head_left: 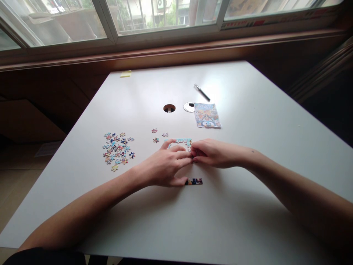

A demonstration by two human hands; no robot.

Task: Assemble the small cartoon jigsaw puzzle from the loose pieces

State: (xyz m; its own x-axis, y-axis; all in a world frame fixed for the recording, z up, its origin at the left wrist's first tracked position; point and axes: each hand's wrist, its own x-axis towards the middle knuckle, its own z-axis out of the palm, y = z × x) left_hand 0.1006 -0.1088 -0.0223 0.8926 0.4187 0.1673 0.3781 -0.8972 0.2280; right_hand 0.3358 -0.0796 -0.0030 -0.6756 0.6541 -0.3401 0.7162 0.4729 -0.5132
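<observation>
A partly joined jigsaw puzzle (182, 140) lies on the white table, its light blue top edge showing past my fingers. My left hand (172, 163) rests over it with the fingers spread, covering its left and middle. At the right side of the puzzle, the fingers of my right hand (205, 152) are pinched together; whatever lies between them is hidden. By my left thumb is a short dark joined strip of puzzle pieces (197, 181). Three loose pieces, one of them a puzzle piece (156, 140), lie just beyond my left hand.
A heap of loose puzzle pieces (117, 149) spreads at the left. Further back are a picture sheet (208, 116), a round cover (189, 107), a cable hole (169, 108) and a pen (202, 92). A yellow note (125, 74) sits at the table's (248, 206) far edge, below the window.
</observation>
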